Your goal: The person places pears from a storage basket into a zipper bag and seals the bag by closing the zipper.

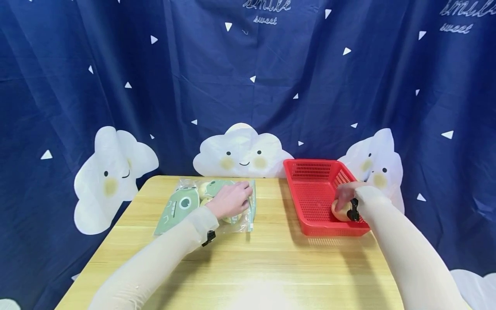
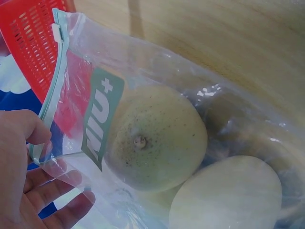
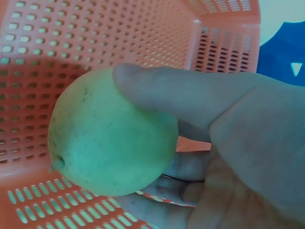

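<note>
A clear slider bag (image 1: 176, 211) with a green cartoon print lies on the left of the table. Inside it, the left wrist view shows a speckled pear (image 2: 157, 138) and a second pale, round fruit (image 2: 228, 195). My left hand (image 1: 231, 200) pinches the bag's slider edge between thumb and forefinger, its other fingers under the film. At the right stands a red plastic basket (image 1: 310, 200). Down inside it, my right hand (image 1: 347, 190) grips a yellow-green pear (image 3: 109, 138), thumb on top and fingers beneath, near the basket's front right corner.
Both things stand on a light wooden table (image 1: 263, 254), the basket close to its right edge. Behind hangs a dark blue curtain (image 1: 217, 99) with white clouds and triangles. The wooden surface lies between bag and basket.
</note>
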Tool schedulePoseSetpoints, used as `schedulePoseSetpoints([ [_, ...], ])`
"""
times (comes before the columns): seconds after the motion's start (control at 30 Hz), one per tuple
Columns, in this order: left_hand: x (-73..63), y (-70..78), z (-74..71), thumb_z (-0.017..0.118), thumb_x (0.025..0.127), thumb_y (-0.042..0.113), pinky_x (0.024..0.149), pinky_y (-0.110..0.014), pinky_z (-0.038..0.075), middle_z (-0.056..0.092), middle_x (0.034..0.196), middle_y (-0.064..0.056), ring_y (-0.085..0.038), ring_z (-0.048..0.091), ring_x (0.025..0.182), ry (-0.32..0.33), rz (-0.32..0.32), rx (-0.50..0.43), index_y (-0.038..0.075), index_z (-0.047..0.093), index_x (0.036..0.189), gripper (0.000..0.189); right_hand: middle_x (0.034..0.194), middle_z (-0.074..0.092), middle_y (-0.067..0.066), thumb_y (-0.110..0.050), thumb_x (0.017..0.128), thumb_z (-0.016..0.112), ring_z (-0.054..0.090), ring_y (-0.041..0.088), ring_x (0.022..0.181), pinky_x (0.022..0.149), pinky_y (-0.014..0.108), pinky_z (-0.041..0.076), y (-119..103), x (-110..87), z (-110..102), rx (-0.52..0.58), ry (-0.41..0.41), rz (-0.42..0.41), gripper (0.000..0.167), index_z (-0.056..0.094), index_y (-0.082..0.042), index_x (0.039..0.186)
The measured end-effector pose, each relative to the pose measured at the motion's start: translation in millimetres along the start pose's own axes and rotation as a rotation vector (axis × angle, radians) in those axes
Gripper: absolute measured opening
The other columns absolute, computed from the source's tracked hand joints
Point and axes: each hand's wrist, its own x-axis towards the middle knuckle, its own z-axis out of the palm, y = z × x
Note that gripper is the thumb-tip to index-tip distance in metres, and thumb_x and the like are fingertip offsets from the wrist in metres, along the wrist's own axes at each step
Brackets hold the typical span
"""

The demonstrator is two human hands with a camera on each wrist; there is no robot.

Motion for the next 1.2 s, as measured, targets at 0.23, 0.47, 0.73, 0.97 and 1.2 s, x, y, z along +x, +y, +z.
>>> schedulePoseSetpoints([
  [0.23,-0.5,-0.7,1.2,0.06,0.09,0.02,0.059,-0.029,0.048,0.056,0.096,0.0,-0.015,0.053,0.082,0.009,0.017,0.011,0.014,0.061,0.097,0.009,0.121,0.068,0.014,-0.025,0.085,0.076,0.06,0.029,0.109,0.095,0.048,0.05,-24,5.8,-13,-0.37,-0.041,-0.27,0.045,0.068,-0.004,0.124],
  [0.47,0.0,0.2,0.4,0.061,0.09,0.019,0.061,-0.029,0.049,0.057,0.098,0.0,-0.015,0.054,0.082,0.017,0.025,-0.005,0.014,0.061,0.097,0.009,0.132,0.061,0.018,-0.039,0.086,0.074,0.062,0.033,0.112,0.089,0.046,0.055,-52,-1.4,-22,-0.382,0.015,-0.233,0.062,0.061,-0.004,0.135],
  [0.73,-0.2,-0.4,-1.1,0.062,0.089,0.018,0.061,-0.027,0.049,0.058,0.098,0.0,-0.014,0.055,0.082,0.012,0.025,-0.009,0.014,0.062,0.098,0.01,0.116,0.063,0.011,-0.038,0.09,0.072,0.062,0.022,0.098,0.08,0.037,0.058,-98,-0.2,-35,-0.342,0.005,-0.277,0.06,0.056,-0.003,0.136],
  [0.97,-0.7,-1.8,-1.0,0.062,0.089,0.019,0.06,-0.028,0.048,0.058,0.098,0.001,-0.014,0.055,0.082,0.02,0.022,-0.003,0.015,0.062,0.098,0.01,0.131,0.057,0.014,-0.044,0.093,0.067,0.057,0.028,0.111,0.088,0.038,0.054,-138,-0.9,-27,-0.369,0.065,-0.353,0.066,0.051,-0.005,0.143],
  [1.2,-0.1,-1.6,0.6,0.062,0.088,0.018,0.056,-0.028,0.046,0.055,0.093,0.002,-0.013,0.053,0.078,0.044,0.025,0.001,0.016,0.06,0.095,0.007,0.12,0.062,0.009,-0.042,0.092,0.069,0.061,0.021,0.097,0.087,0.04,0.054,-172,4.0,-11,-0.308,0.056,-0.443,0.058,0.057,-0.008,0.137],
])
